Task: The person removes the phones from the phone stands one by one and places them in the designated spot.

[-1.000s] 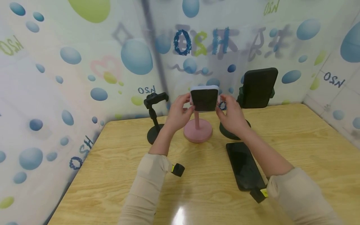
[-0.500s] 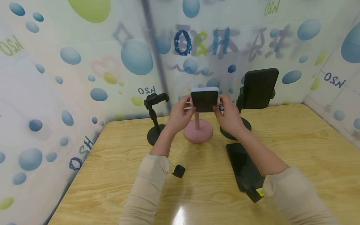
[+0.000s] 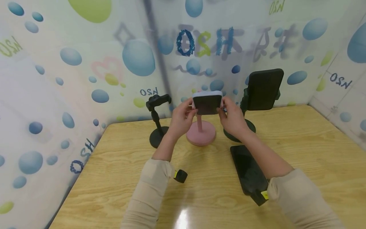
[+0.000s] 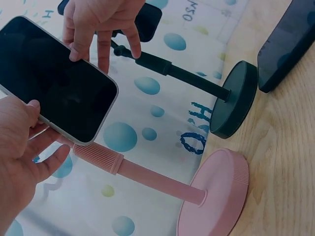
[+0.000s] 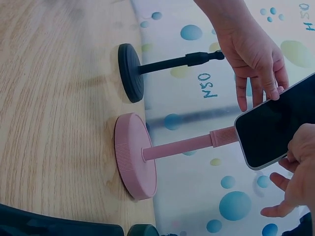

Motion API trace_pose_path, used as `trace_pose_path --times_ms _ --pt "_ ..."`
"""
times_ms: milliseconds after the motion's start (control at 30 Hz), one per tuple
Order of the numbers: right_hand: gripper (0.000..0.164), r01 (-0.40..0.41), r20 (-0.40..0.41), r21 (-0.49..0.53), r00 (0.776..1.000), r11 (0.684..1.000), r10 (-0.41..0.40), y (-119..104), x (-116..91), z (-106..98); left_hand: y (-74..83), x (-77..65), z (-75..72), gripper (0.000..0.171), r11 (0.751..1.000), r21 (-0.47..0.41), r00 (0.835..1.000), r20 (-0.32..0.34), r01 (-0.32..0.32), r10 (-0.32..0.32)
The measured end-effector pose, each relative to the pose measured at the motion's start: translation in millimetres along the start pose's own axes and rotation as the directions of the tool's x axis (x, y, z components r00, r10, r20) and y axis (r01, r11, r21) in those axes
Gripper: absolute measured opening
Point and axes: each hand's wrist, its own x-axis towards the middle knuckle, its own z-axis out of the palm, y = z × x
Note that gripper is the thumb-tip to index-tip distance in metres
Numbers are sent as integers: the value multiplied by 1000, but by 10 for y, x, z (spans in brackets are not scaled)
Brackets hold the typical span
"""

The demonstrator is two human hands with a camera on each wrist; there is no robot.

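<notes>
A phone (image 3: 207, 105) with a dark screen and pale frame sits sideways at the top of a pink phone stand (image 3: 201, 133), tilted back. My left hand (image 3: 182, 117) pinches its left end, the thumb on the front edge and the fingers behind. At the other end my right hand (image 3: 233, 115) pinches the phone the same way. The left wrist view shows both thumbs on the rim of the phone (image 4: 59, 81). Most of the stand's holder is hidden behind the phone; its ribbed collar (image 5: 224, 136) shows in the right wrist view.
To the left stands a black phone stand (image 3: 156, 136) with a bare clamp. A dark green stand (image 3: 248, 128) at the right carries a black phone (image 3: 264, 90). Another black phone (image 3: 248, 168) lies on the wooden table (image 3: 206, 197) under the right forearm. A patterned curtain (image 3: 137, 31) hangs behind.
The phone's top edge has dropped a little and its face has tilted further back. My right hand has shifted slightly left along the phone; both hands keep their grip.
</notes>
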Motion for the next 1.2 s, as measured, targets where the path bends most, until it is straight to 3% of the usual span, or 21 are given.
trace_pose_path --times_ms 467,700,800,967,1200 --pt "13 81 -18 7 997 997 -81 31 -39 -7 10 -45 6 12 993 10 990 -72 -120 121" --pt "10 55 4 -3 998 998 -55 10 -55 -9 309 -99 -57 9 979 65 975 -100 -193 199" --pt "11 58 5 -19 998 998 -58 -6 -65 -18 250 -114 -51 14 974 66 969 -110 -216 222" --pt "11 69 5 -22 998 997 -69 -26 -80 -36 26 -120 -18 27 972 48 966 -111 -231 235" --pt "12 75 12 -23 997 997 -74 -64 -111 -53 38 -147 -56 27 977 73 975 -87 -200 206"
